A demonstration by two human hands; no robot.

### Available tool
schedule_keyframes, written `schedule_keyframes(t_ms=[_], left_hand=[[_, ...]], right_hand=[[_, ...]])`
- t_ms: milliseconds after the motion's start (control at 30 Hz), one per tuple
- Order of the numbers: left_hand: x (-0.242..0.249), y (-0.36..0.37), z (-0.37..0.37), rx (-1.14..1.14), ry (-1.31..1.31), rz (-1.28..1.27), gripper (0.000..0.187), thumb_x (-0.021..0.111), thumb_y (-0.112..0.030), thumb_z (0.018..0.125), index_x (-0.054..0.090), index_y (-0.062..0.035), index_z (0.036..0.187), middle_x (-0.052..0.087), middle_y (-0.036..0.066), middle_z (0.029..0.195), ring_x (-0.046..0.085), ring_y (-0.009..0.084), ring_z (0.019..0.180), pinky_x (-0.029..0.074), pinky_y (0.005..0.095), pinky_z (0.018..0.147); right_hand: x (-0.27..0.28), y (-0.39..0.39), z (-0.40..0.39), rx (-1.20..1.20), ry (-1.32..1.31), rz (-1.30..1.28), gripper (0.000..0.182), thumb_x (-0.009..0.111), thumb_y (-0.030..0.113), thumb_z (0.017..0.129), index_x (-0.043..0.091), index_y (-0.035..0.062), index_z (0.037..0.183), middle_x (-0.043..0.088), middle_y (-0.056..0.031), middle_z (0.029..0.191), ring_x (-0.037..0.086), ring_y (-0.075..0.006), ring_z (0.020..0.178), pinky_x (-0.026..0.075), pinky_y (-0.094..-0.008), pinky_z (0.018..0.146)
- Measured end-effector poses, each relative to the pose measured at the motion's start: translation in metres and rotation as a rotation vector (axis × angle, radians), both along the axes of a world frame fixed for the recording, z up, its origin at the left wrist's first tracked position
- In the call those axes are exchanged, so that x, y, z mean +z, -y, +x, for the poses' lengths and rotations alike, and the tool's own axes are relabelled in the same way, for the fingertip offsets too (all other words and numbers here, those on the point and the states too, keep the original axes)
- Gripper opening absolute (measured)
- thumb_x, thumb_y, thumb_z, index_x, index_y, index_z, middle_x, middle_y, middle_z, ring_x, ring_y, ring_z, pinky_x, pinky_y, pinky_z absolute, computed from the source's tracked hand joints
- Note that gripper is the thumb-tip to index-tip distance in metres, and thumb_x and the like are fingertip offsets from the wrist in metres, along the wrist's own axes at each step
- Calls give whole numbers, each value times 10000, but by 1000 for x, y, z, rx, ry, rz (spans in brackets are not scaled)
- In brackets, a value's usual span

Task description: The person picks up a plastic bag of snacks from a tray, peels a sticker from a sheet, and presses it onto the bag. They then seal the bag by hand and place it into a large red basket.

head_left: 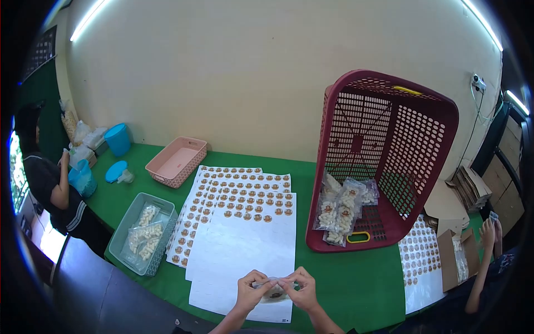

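Observation:
Both my hands pinch the top edge of a small clear plastic bag (275, 295) over the lower part of a sticker sheet. My left hand (253, 289) grips the bag's left side, and my right hand (300, 288) grips its right side. A round brown sticker shows on the bag; its contents are partly hidden by my fingers. Beneath and beyond my hands lie overlapping white sheets (245, 250) with rows of round brown stickers, their lower area bare. On the left, a grey-green basket (118, 251) holds bags of pale, puffed pieces.
A large maroon basket (321, 167) lies on its side at right, with several filled, stickered bags (345, 211) inside. A pink basket (178, 161) and blue containers (117, 139) stand behind. One person (50, 178) is at left; another's hands (489, 234) work near a cardboard box (448, 261).

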State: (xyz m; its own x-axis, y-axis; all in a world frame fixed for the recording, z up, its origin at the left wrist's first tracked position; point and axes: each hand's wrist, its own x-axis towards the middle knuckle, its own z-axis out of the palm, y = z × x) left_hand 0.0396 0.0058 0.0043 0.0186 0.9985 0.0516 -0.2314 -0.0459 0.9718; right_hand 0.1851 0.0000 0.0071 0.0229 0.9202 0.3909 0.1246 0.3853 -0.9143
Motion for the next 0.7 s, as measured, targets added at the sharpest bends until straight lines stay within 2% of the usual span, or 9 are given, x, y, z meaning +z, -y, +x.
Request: schedule_keyframes(t_ms=[100,133,233,367,433,533,600,667,700], left_hand=[[7,-1,-12,-96,-40,-42,76,630,-50,695,598,18,688,559,78,742,514,116,676,399,235,616],[10,-2,-18,-94,-42,-50,76,630,-50,695,598,18,688,559,78,742,514,116,676,399,235,616],[15,-4,-35,-369,-155,18,183,549,-127,785,610,8,891,591,113,881,529,141,810,406,249,699],[8,-2,-31,-290,-150,41,178,551,-134,785,615,0,883,604,108,845,539,139,801,412,250,709],[6,-2,-28,-130,-162,20,176,542,-137,791,618,0,872,613,94,804,546,131,772,419,250,701],[5,-1,-28,-79,-87,-35,177,534,-141,797,621,4,850,617,79,786,550,125,748,424,249,695],[3,-1,-32,-114,-107,-49,181,517,-129,807,620,19,828,615,73,785,543,119,777,418,249,723],[1,-3,-37,-287,-98,-13,344,563,-155,777,503,13,1071,542,121,1028,514,151,909,393,277,804],[5,-2,-33,-286,-99,-18,344,563,-155,777,503,13,1071,542,121,1028,514,151,909,393,277,804]], right_hand=[[12,0,9,299,-203,-242,117,589,49,733,616,24,845,514,-40,765,476,-95,695,369,-209,637],[13,0,13,301,-206,-250,117,589,49,733,616,24,845,514,-40,765,476,-95,695,369,-209,637],[12,-1,20,334,-72,-163,130,585,72,743,621,23,858,528,-44,734,480,-99,700,376,-213,635],[15,0,12,224,-27,-146,129,584,82,745,621,17,850,531,-44,717,480,-101,698,377,-213,637],[20,2,9,316,-54,-170,143,563,80,762,618,20,879,534,-43,741,480,-98,695,378,-211,638],[26,3,7,428,-106,-230,168,533,77,784,606,27,927,535,-45,765,478,-92,696,376,-212,639],[19,2,10,393,-85,-223,177,510,85,801,595,-1,931,538,-54,781,496,-107,713,390,-217,653],[13,0,10,362,-61,-216,195,487,94,819,584,-29,935,541,-64,797,514,-123,730,404,-222,666],[11,-1,8,238,-182,-291,214,475,101,827,565,-34,965,548,-67,834,532,-140,775,413,-231,711]])
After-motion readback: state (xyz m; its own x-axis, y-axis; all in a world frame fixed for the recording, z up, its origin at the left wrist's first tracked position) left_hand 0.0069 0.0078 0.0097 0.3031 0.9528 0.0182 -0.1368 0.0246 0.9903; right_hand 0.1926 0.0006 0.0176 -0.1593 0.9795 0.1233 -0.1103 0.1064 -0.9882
